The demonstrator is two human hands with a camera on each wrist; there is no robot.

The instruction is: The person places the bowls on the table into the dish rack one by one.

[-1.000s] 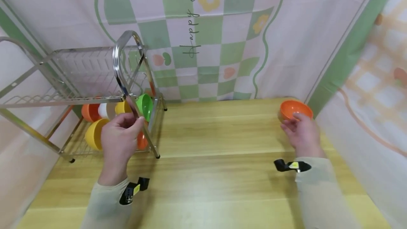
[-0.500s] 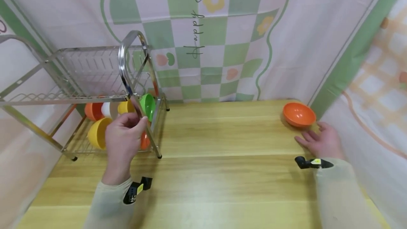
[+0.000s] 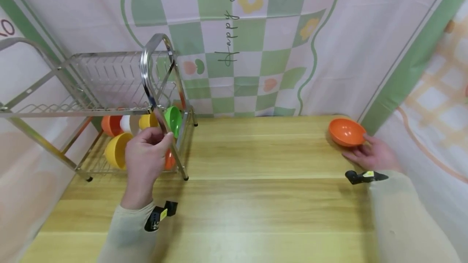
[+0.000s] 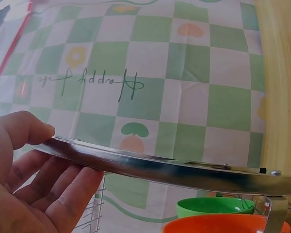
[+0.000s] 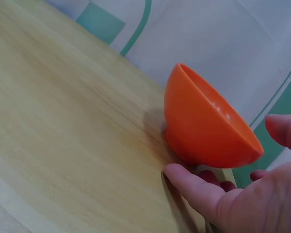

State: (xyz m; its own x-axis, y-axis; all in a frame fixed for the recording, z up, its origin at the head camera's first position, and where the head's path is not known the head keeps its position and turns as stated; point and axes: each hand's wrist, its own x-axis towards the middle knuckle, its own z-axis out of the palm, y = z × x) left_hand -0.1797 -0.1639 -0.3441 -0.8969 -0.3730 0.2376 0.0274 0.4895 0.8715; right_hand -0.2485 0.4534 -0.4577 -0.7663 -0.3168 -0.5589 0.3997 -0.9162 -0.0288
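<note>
My left hand (image 3: 145, 157) grips the front upright of a metal dish rack (image 3: 146, 62) at the left. In the left wrist view, thumb and fingers lie on either side of the rack's bar (image 4: 150, 167). An orange bowl (image 3: 346, 132) stands upright on the table at the far right. My right hand (image 3: 376, 154) is at that bowl's near right side. In the right wrist view, its fingers (image 5: 196, 189) reach low beside the bowl's base and its thumb (image 5: 283, 130) stands near the rim, apart from it. Some right fingertips are hidden behind the bowl.
On the rack's lower shelf sit a yellow bowl (image 3: 118, 151), a green bowl (image 3: 173, 120), a white bowl (image 3: 128, 124) and several others, partly hidden. A patterned curtain (image 3: 252, 44) hangs behind the wooden table (image 3: 256, 153) and along both sides.
My right hand has moved from the bowl's front, out to the right, then in to its right side. The left hand has kept its hold on the rack. The head view has shifted slightly left.
</note>
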